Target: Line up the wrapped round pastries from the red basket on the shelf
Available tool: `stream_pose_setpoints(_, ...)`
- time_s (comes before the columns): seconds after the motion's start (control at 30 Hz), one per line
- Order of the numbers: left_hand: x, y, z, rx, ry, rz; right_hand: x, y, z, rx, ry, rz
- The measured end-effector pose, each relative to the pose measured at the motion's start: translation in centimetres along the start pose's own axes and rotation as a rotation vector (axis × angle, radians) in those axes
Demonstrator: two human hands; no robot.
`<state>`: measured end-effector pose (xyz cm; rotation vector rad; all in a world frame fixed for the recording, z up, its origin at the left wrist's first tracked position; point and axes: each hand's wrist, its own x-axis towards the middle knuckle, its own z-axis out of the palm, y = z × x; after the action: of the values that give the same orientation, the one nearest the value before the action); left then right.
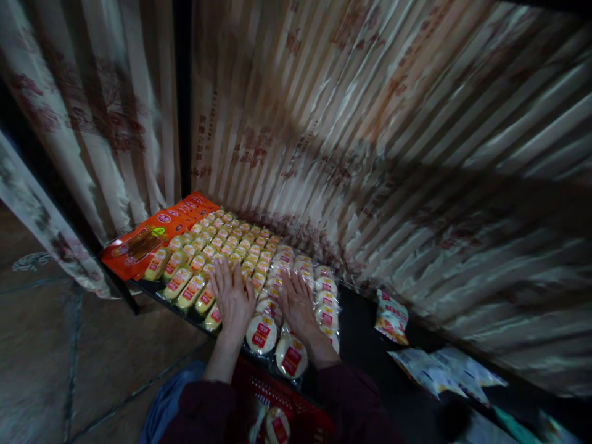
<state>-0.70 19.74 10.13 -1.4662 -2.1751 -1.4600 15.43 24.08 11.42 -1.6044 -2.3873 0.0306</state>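
My left hand (234,292) lies flat with its fingers stretched out over rows of small yellow wrapped cakes (189,290), holding nothing. Next to it, my right hand (298,301) rests palm down on round, pale wrapped cakes (261,333) with red labels, its fingers extended. Both kinds of cake stand in tight rows on a dark shelf (354,320). The hands hide some of the packs under them. Below my forearms is a red basket (300,404), partly covered by my sleeves, with a round wrapped cake (277,427) inside.
Orange snack packets (157,237) overlap at the shelf's left end. A white and red bag (391,316) and several pale flat packets (423,370) lie to the right. Printed pleated curtains (296,135) hang behind, and a dark post (184,98) stands at the back corner.
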Motion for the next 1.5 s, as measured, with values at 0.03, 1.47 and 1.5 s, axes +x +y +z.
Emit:
stream_pose_setpoints(0.03,-0.3,0.5,0.0,-0.029,-0.013,0.022,-0.9,0.7,-0.2,0.017,0.04,0.014)
stream_pose_setpoints(1.47,-13.0,6.5,-1.0,0.028,-0.348,0.464,-13.1,6.4,2.2,0.289,0.315,0.467)
stream_pose_setpoints(1.5,-13.0,6.6,-1.3,0.012,-0.351,0.483,-13.9,5.9,2.0,0.322,0.347,0.442)
